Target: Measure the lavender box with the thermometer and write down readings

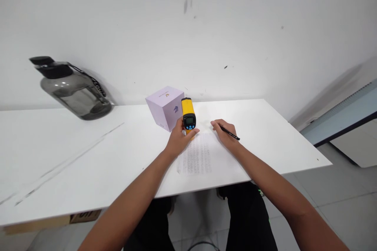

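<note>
My left hand (178, 139) is wrapped round the handle of a yellow and black infrared thermometer (187, 108). Its small screen and blue buttons face me, and its front end points away toward the wall. A black pen (230, 132) sits in my right hand (225, 131), which rests on the table to the right. Below and between the hands lies a sheet of paper (197, 159) with rows of faint writing, too blurred to read. Just behind the thermometer and to its left stands a light purple box (165, 108).
At the far left, a large grey see-through bottle (76, 90) with a black lid stands on the white table (88, 157) by the wall. A pale panel with a dark edge (344, 117) is to the right of the table. My legs are under the table's front edge.
</note>
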### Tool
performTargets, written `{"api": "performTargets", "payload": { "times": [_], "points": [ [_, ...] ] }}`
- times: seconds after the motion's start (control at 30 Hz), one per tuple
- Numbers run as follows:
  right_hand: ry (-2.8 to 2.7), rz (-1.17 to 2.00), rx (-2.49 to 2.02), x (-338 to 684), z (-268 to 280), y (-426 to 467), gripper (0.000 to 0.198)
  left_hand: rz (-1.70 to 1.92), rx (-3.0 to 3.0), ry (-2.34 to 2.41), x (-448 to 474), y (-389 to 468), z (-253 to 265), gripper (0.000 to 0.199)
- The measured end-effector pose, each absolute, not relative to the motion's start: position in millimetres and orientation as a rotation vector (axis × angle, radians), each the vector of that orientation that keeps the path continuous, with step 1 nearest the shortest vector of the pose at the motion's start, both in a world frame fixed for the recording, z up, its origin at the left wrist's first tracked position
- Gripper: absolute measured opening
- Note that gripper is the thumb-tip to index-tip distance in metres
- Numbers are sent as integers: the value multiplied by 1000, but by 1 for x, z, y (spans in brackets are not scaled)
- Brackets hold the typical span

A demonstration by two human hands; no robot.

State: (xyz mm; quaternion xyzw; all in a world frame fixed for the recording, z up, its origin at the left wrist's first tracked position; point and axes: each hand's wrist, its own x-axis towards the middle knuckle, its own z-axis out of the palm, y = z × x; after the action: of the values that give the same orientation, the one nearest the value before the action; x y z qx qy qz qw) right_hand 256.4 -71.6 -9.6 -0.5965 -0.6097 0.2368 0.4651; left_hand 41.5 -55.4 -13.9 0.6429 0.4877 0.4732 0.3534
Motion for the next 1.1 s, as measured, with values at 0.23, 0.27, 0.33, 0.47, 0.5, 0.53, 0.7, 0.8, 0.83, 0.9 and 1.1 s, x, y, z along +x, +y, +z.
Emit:
{"api": "performTargets", "payload": {
  "times": [0.23, 0.27, 0.33, 0.47, 0.5, 0.53, 0.7, 0.8, 0.83, 0.9, 1.1],
  "points": [
    [-1559, 338, -1633, 269, -31, -55, 36, 1211, 1595, 1205, 41, -54, -16, 70],
    [-1548, 332, -1648, 270, -34, -53, 40, 1208, 1594, 1210, 40, -54, -16, 69],
    [-1528, 324, -1650, 272, -40, -48, 45, 1201, 1610, 1222, 40, -54, -15, 66],
    [-1488, 378, -1673, 274, -42, -45, 49, 1193, 1634, 1243, 39, -54, -14, 65],
    [-1490, 401, -1681, 274, -40, -45, 50, 1191, 1642, 1246, 39, -54, -14, 65],
    [-1493, 422, -1689, 274, -39, -46, 50, 1191, 1663, 1242, 38, -53, -14, 66],
    [-1510, 375, -1593, 275, -23, -56, 53, 1389, 1868, 1157, 34, -52, -12, 79],
    [-1701, 446, -1379, 269, -10, -63, 62, 1638, 1860, 1219, 29, -56, -6, 84],
    [-1792, 533, -1318, 264, -5, -64, 72, 1736, 1833, 1259, 27, -57, -4, 84],
    [-1929, 737, -1231, 248, 4, -64, 98, 1949, 1736, 1358, 20, -55, 0, 80],
    [-1578, 945, -1067, 168, 14, -54, 79, 1926, 1527, 1677, -3, -27, -7, 100]
  ]
}}
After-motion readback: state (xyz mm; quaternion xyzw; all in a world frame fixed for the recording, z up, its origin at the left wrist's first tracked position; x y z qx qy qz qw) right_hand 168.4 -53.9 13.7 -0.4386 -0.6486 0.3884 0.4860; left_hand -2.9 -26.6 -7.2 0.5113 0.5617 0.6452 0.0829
